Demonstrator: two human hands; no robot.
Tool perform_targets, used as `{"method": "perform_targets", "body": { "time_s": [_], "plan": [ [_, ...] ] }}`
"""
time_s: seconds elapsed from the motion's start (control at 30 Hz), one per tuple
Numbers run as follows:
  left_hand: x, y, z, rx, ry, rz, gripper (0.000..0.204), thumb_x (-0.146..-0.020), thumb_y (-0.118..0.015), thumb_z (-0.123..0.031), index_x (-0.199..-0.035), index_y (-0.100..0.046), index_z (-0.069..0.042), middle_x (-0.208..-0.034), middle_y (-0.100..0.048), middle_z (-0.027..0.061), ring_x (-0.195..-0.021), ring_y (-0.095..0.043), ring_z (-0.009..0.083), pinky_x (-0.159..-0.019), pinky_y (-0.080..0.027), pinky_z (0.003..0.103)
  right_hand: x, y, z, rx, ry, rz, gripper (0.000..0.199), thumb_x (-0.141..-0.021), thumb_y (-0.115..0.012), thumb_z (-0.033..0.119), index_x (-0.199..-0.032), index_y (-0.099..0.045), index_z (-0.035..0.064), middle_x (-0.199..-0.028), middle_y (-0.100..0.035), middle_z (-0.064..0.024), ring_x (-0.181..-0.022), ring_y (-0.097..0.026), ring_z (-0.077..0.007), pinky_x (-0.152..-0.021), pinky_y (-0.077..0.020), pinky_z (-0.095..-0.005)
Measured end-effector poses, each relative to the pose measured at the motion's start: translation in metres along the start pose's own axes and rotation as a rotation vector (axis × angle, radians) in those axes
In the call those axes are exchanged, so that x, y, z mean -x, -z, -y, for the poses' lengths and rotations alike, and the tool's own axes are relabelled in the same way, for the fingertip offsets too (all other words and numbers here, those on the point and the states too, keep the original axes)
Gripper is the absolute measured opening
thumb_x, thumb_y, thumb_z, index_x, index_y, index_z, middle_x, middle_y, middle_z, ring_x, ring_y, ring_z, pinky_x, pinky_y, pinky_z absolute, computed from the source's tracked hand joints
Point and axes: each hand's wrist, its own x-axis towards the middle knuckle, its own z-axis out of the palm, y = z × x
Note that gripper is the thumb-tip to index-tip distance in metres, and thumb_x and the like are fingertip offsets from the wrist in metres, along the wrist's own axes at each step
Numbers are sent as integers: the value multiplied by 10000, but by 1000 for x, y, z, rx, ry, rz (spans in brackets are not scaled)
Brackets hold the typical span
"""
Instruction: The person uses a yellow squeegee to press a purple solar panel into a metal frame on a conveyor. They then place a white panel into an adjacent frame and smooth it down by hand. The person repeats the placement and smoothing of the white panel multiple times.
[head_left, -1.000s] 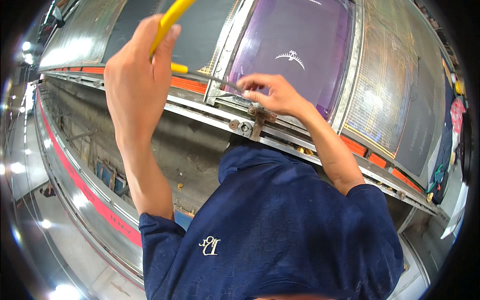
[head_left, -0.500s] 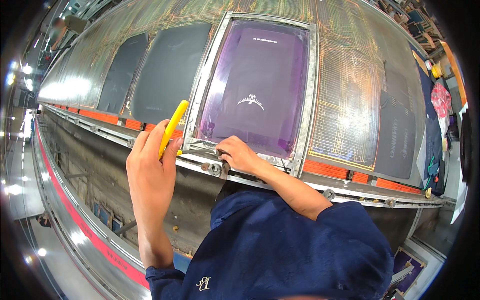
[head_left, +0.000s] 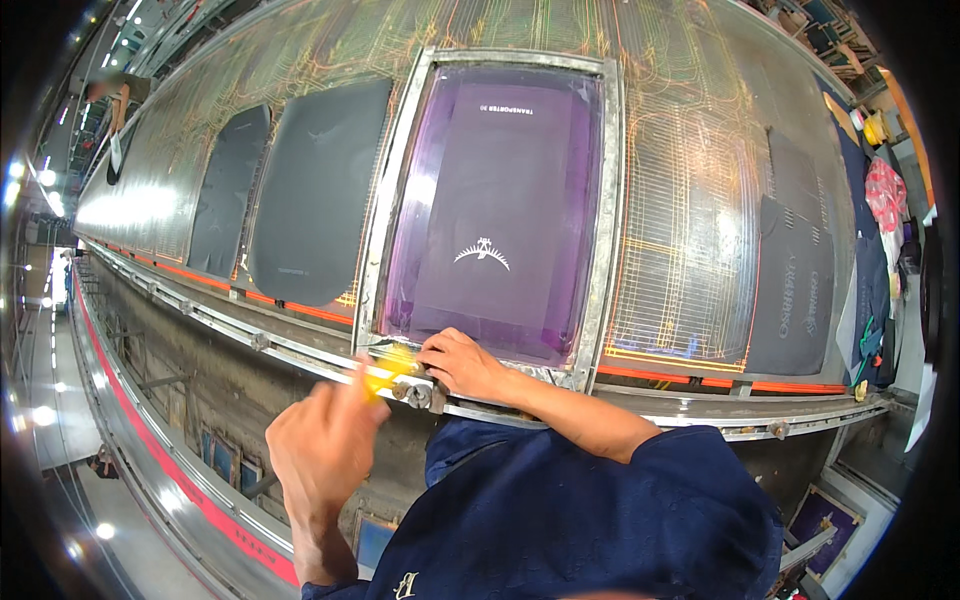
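My left hand [head_left: 325, 440] is closed on a yellow-handled tool [head_left: 388, 372]. Motion smears both, so the tool's kind does not show. The tool is over the near left corner of a metal-framed printing screen [head_left: 612, 200], by a bolt fitting [head_left: 412, 392] on the table's edge rail. Beside it my right hand [head_left: 465, 366] rests at the screen's near edge, fingers curled around something small that they hide. Through the screen's purple mesh [head_left: 425, 200] a dark panel [head_left: 490, 190] shows, with a white sunburst-like emblem and small white lettering.
Dark grey panels [head_left: 320, 190] lie left of the screen, and another printed panel [head_left: 790, 290] lies to the right. A metal rail [head_left: 680, 425] with bolts runs along the near edge. Cloth and odds and ends [head_left: 885, 200] crowd the far right. Another person [head_left: 120, 90] stands at the far left.
My left hand has swung the yellow tool down and right, from upright to beside the fitting. My right hand stays at the screen's near edge. The view has shifted slightly.
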Motion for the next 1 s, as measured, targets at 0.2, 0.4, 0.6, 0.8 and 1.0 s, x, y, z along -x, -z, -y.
{"method": "perform_targets", "body": {
  "time_s": [0.2, 0.4, 0.6, 0.8, 1.0],
  "plan": [
    [-8, -17, 35, 36, 150, -71, 405, -839, -647, -10, -1240, -637, -69, -795, -652, 121, -627, -640, 309, -538, -471, 374, 33, 32, -4, 110, -176, 126, 348, -893, -685, 219, -1219, -644, 103, -1225, -619, -101, -1117, -584, -320, -948, -475, -427],
    [-9, -10, 31, 67, 76, 52, 429, -842, -753, -248, -1140, -623, 31, -822, -656, 168, -644, -648, 341, -565, -499, 383, 55, 58, 21, 159, -209, 180, 431, -884, -696, 219, -1281, -605, 77, -1374, -559, -147, -1212, -552, -340, -1008, -455, -442],
    [3, -31, 35, -100, 15, -137, 547, -764, -816, -485, -973, -635, -13, -692, -588, 70, -539, -582, 261, -494, -450, 347, -29, 81, 79, -818, -181, -219, 454, -1034, -545, 308, -1387, -523, 25, -1224, -660, -159, -1132, -625, -277, -977, -488, -382],
    [7, -34, 33, -85, -157, -192, 675, -756, -743, -646, -986, -689, -14, -749, -660, 56, -559, -633, 205, -481, -460, 287, -110, 78, 141, -1710, 156, -69, 612, -1085, -174, 471, -1032, -593, 28, -719, -575, -96, -802, -625, -253, -1013, -431, -433],
    [-11, -39, 57, -74, -496, -324, 970, -762, -412, -926, -825, -684, 4, -619, -591, 53, -464, -537, 160, -444, -396, 272, -103, 53, 143, -1527, 488, -323, 511, -1099, -164, 400, -756, -435, 135, -660, -446, -13, -695, -572, -219, -1048, -368, -452]
  ]
}}
